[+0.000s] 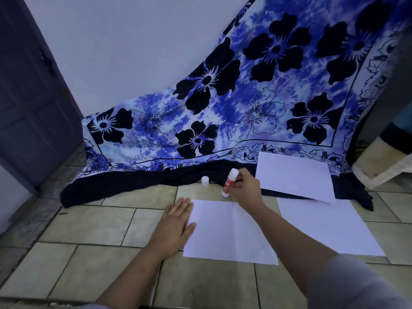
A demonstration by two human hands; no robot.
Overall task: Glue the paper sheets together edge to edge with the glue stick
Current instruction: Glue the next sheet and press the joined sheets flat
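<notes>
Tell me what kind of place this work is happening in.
Probably a room in a home, with the work done on the floor: beige floor tiles under the paper sheets, a blue flowered cloth draped against a plain wall, and a dark panelled door at the left.

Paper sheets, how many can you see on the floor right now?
3. The near sheet lies under the left hand, close to the right hand with the glue stick. The second sheet lies to its right. The third sheet rests farther back, partly on the cloth.
</notes>
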